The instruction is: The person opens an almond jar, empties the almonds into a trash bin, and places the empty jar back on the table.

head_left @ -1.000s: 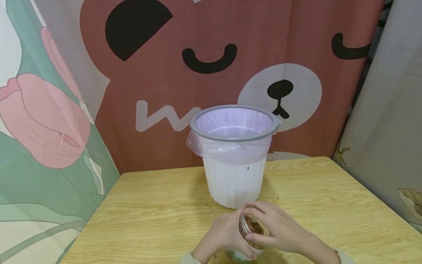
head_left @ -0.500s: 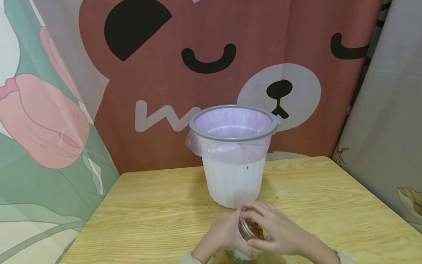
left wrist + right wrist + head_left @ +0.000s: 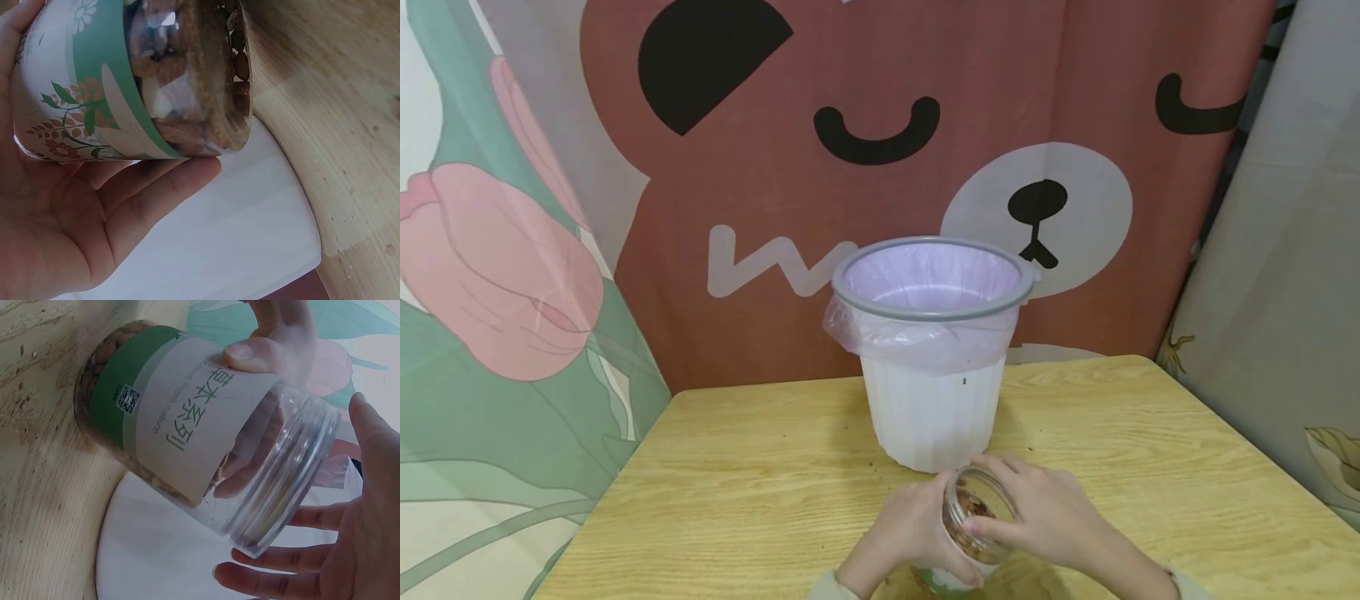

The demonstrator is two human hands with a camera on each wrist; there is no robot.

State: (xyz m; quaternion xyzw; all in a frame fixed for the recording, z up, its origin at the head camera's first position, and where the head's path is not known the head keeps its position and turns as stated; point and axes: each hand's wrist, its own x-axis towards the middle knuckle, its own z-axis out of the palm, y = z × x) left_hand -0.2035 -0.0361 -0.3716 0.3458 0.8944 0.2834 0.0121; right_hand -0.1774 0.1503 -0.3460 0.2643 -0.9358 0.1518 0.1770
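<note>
My left hand [image 3: 917,529] grips a clear jar [image 3: 181,69] with a green and white label, its mouth tilted up to the right. Brown nut-like pieces [image 3: 169,75] fill its lower part. In the left wrist view, a finger extends under the label side. Around the clear, ringed mouth end [image 3: 981,492], my right hand [image 3: 1045,517] spreads its fingers and thumb. A gap shows between that thumb and the rim in the right wrist view, while the fingers [image 3: 287,556] lie close by the rim. The left thumb [image 3: 256,355] presses on the label.
A white bin [image 3: 932,408] with a grey rim and a pinkish liner bag [image 3: 925,337] stands just beyond the hands. Small dark crumbs dot the wood-grain table [image 3: 737,483]. Printed curtains [image 3: 775,192] hang behind and at both sides.
My right hand has loosened and shifted slightly to the right at the jar's mouth, uncovering more of the clear ringed end. The left hand and jar stay nearly in place.
</note>
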